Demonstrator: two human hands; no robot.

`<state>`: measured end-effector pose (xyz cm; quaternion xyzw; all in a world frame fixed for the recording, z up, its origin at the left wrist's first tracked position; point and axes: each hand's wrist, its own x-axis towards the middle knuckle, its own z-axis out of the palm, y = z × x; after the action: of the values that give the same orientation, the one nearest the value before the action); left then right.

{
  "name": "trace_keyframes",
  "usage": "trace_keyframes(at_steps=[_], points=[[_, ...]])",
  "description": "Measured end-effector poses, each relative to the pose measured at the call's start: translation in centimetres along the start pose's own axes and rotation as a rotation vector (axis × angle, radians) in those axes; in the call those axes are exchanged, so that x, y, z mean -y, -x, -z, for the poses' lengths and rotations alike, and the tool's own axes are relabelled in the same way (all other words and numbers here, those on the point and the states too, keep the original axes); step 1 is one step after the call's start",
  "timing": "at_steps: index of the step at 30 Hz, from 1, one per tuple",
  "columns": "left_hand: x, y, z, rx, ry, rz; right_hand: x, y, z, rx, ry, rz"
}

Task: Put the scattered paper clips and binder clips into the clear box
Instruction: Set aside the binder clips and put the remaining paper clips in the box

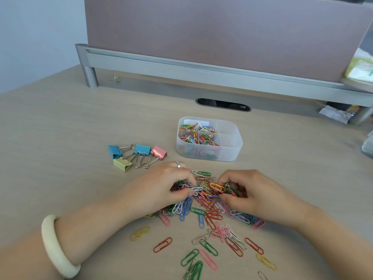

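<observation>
Close together, the left hand (168, 183) and right hand (249, 191) each pinch paper clips (210, 214) from the scattered pile. Beyond, the divided clear box (232, 152) holds more coloured clips; four binder clips (139, 155) lie to its left.

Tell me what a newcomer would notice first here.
A bright heap of paper clips fills the near middle of the desk, with the left hand and right hand pinching bunches from it. Behind stands the clear box, partly filled with clips; four binder clips lie left of it.
</observation>
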<state>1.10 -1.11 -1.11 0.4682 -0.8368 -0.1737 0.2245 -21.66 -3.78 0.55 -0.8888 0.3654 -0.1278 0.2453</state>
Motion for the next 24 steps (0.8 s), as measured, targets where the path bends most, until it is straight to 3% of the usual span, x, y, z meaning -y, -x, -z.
trace_keyframes(at_steps=[12, 24], points=[[0.3, 0.1, -0.1, -0.085, 0.075, -0.005, 1.3, -3.9, 3.9, -0.204, -0.099, -0.078], [0.8, -0.1, -0.3, -0.068, 0.071, -0.052, -1.8, -15.3, 5.4, -0.222, 0.152, -0.349]])
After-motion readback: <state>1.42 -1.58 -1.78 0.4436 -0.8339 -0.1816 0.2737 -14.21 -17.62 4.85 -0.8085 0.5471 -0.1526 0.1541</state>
